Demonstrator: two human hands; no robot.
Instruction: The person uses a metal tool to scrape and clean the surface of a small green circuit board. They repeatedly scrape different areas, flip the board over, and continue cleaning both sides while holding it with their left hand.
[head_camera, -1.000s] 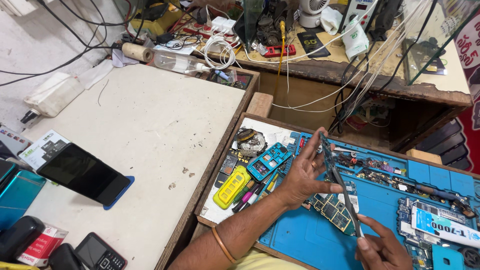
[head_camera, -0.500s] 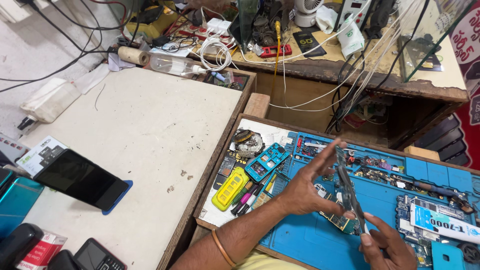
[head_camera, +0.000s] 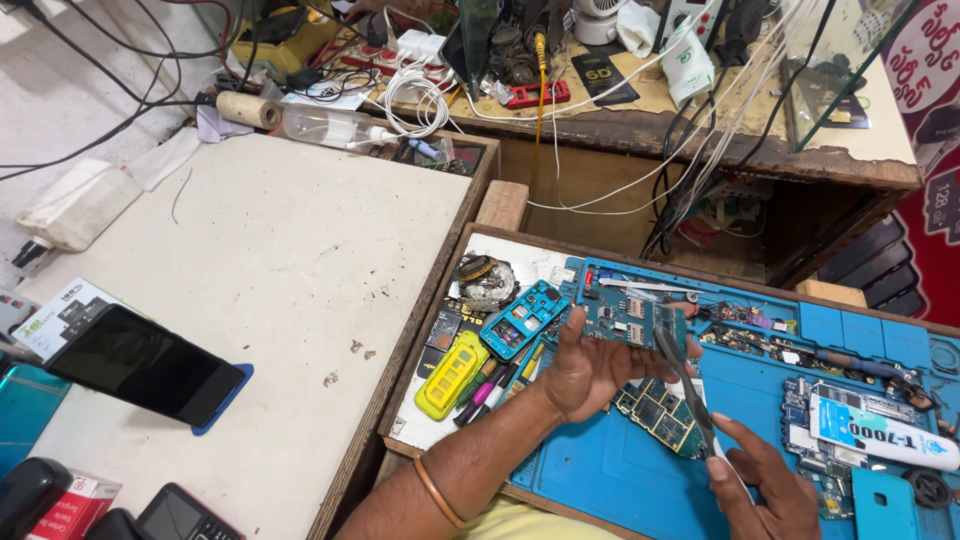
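Observation:
My left hand (head_camera: 590, 372) holds a small blue-green circuit board (head_camera: 628, 318) by its lower edge, just above the blue repair mat (head_camera: 610, 475). My right hand (head_camera: 762, 490), at the bottom edge of the view, grips metal tweezers (head_camera: 688, 390). The tweezers slant up and left, and their tips meet the right side of the held board. A second green circuit board (head_camera: 662, 418) lies flat on the mat under the tweezers.
A yellow phone shell (head_camera: 450, 376), a blue phone frame (head_camera: 522, 320) and pens lie left of the mat. A white glue tube (head_camera: 880, 436) lies at the right. On the white tabletop (head_camera: 300, 280) rests a black smartphone (head_camera: 140, 366). Cables and a clear bottle (head_camera: 335, 126) crowd the back.
My left hand has kept the board and shifted slightly left and down. The tweezers in my right hand have tilted and moved onto the board's right side.

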